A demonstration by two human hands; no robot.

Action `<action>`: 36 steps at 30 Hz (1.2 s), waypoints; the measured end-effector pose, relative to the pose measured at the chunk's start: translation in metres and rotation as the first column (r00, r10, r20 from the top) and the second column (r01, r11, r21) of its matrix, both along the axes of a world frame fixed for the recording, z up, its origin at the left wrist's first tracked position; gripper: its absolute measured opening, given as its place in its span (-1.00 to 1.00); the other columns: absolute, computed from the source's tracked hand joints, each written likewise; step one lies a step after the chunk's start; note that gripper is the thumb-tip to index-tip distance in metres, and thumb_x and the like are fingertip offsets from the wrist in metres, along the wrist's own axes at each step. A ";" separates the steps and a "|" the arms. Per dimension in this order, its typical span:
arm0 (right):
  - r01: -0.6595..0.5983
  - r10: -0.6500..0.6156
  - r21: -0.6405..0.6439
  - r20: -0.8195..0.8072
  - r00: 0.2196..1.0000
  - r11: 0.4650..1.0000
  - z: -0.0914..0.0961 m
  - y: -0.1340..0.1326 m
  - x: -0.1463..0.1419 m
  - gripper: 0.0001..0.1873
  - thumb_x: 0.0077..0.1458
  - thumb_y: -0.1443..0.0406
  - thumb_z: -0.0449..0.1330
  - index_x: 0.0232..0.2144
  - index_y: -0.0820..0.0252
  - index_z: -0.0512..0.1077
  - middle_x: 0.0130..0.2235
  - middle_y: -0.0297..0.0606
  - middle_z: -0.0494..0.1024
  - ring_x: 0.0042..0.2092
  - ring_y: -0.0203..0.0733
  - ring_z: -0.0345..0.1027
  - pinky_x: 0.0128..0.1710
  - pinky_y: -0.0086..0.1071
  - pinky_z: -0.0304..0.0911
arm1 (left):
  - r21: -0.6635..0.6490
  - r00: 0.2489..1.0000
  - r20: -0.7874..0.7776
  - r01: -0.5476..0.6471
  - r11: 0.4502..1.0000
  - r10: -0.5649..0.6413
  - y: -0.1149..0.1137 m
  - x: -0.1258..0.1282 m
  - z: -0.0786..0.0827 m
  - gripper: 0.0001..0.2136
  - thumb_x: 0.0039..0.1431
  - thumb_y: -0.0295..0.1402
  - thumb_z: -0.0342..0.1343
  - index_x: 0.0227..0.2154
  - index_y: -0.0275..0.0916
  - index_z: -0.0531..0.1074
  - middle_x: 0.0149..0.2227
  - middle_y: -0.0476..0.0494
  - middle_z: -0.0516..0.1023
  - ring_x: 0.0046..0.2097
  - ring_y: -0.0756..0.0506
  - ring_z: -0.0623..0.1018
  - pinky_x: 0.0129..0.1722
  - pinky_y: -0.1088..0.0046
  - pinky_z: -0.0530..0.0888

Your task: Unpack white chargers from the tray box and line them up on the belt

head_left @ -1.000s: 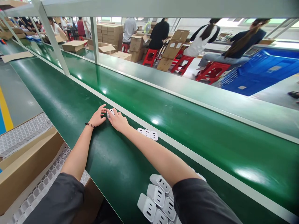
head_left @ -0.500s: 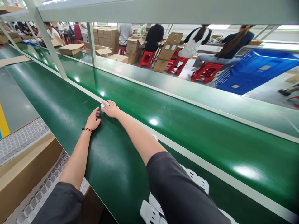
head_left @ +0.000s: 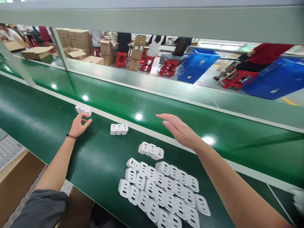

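My left hand [head_left: 80,125] is beside a group of three white USB chargers [head_left: 83,109] at the far left of the green belt. Its thumb and fingers are apart, and the fingertips overlap the nearest charger; contact is unclear. My right hand [head_left: 179,129] hangs over the white divider strip, fingers stretched out flat, holding nothing. Between the hands are a second trio of chargers [head_left: 119,129] and a third trio [head_left: 151,150]. Closer to me, many chargers stand packed in rough rows [head_left: 159,197], port faces up.
A white divider strip [head_left: 104,115] runs along the green belt [head_left: 99,161]. A grey overhead beam [head_left: 152,23] and posts cross above. An open carton [head_left: 16,186] sits at lower left. Beyond are seated people, red stools [head_left: 147,63], blue crates [head_left: 198,65] and cardboard boxes [head_left: 78,42].
The view has swung right. My right hand has left the chargers at the far left and moved right, over the divider. My left hand is now close to those chargers.
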State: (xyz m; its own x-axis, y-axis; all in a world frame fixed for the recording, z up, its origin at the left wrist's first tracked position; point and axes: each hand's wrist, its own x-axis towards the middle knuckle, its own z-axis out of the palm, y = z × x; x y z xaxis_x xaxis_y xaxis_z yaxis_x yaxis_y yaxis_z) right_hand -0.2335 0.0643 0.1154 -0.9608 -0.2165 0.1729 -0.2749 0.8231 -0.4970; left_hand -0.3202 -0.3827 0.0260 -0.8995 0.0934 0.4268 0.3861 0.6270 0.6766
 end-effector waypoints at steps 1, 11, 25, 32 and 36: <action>0.095 -0.094 -0.041 0.018 0.995 0.995 -0.009 0.022 0.023 -0.41 0.31 -0.08 -0.22 0.16 -0.03 0.34 0.19 -0.20 0.39 0.27 0.05 0.15 0.28 0.04 0.07 | -0.037 0.998 -0.006 0.065 0.997 -0.065 0.016 0.004 0.000 -0.63 0.11 -0.09 0.15 -0.10 -0.18 0.32 0.00 -0.20 0.46 0.04 -0.18 0.49 -0.03 0.24 0.53; 0.478 -0.493 -0.489 0.108 0.864 0.730 -0.116 0.109 0.144 -0.36 0.25 -0.19 -0.13 0.09 0.02 0.39 0.09 -0.13 0.50 0.20 0.03 0.28 0.15 -0.03 0.30 | -0.671 0.964 0.043 0.222 0.708 -0.262 0.157 0.010 -0.008 -0.43 0.13 0.09 0.12 0.09 -0.14 0.34 -0.02 -0.29 0.51 0.03 -0.31 0.48 -0.15 0.24 0.47; 0.395 -0.377 -0.433 0.132 0.917 0.810 -0.117 0.097 0.149 -0.41 0.27 -0.12 -0.09 0.06 0.06 0.43 -0.01 -0.17 0.57 0.10 0.00 0.39 0.18 -0.07 0.24 | -0.718 0.875 0.085 0.385 0.580 -0.476 0.252 0.004 -0.004 -0.48 0.16 0.09 0.10 0.04 -0.14 0.40 -0.18 -0.19 0.55 -0.11 -0.22 0.53 -0.27 0.37 0.43; 0.320 -0.272 -0.426 0.172 0.947 0.846 -0.110 0.085 0.150 -0.48 0.30 -0.03 -0.08 0.06 0.09 0.43 0.01 -0.16 0.56 0.08 -0.02 0.41 0.17 -0.04 0.25 | -0.668 0.842 0.044 0.425 0.610 -0.538 0.241 0.002 0.002 -0.29 0.14 0.12 0.10 0.24 -0.19 0.20 0.13 -0.24 0.43 0.14 -0.24 0.40 0.16 0.18 0.31; 0.324 -0.266 -0.421 0.192 0.945 0.847 -0.112 0.084 0.149 -0.49 0.30 -0.02 -0.08 0.05 0.10 0.44 0.01 -0.16 0.56 0.07 -0.01 0.41 0.17 -0.02 0.25 | -0.589 0.812 0.077 0.505 0.631 -0.579 0.236 0.002 0.001 -0.31 0.16 0.10 0.09 0.26 -0.16 0.18 0.21 -0.20 0.35 0.20 -0.23 0.34 0.19 0.17 0.31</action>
State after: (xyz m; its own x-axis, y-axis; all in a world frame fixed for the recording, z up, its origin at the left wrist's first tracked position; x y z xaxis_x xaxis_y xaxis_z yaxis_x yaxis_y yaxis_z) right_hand -0.0846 0.1486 0.0029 -0.9866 0.1516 0.0603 0.0319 0.5419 -0.8399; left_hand -0.3181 -0.1465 0.0269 -0.5584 0.8001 0.2193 0.8281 0.5220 0.2043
